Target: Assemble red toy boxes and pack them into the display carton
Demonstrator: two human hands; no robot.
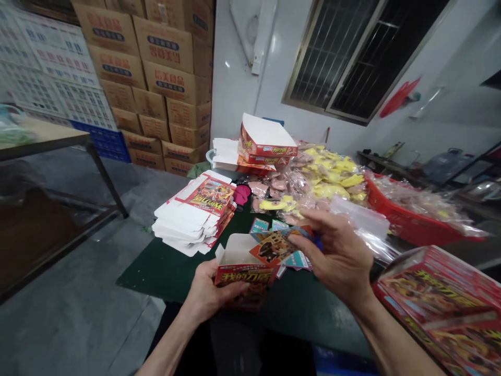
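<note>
My left hand (pixel 207 297) grips a small red printed box (pixel 246 284), its top open and white flaps raised. In my right hand (pixel 336 256), pinched between thumb and fingers, are colourful printed cards (pixel 276 246) at the box's mouth. One orange card overlaps the opening; how far it reaches inside is hidden. Just behind the hands, teal printed cards (pixel 260 225) lie on the dark green table (pixel 156 266). To the left sits a stack of flattened red and white cartons (pixel 191 219).
Bagged pink and yellow pieces (pixel 329 172) are heaped at the back. A red basket (pixel 410 224) of bagged pieces stands right, with packed red boxes (pixel 442 297) nearer me. Red display boxes (pixel 266 143) are stacked behind. Brown cartons (pixel 168 78) line the wall.
</note>
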